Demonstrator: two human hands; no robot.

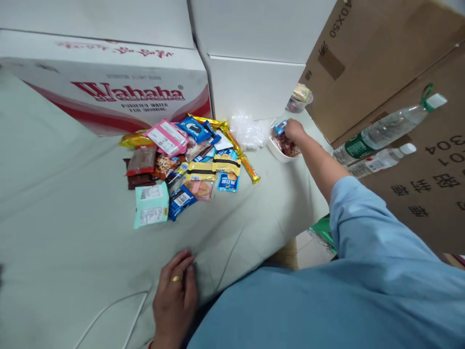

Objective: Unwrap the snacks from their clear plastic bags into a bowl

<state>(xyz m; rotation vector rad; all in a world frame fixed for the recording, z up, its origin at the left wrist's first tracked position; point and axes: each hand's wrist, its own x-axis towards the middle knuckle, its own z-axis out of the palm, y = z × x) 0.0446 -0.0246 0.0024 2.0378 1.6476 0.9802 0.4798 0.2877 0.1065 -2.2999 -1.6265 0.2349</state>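
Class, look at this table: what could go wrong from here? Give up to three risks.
1. The white container sits near the edge of the table; a bump from the right hand might push it off.
2. The blue packet at that hand's fingertips could slide off the brown packets inside.
3. The white cable beside the left hand might snag.

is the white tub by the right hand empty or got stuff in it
Not empty: shiny brown items show inside the white tub, beside the right hand.
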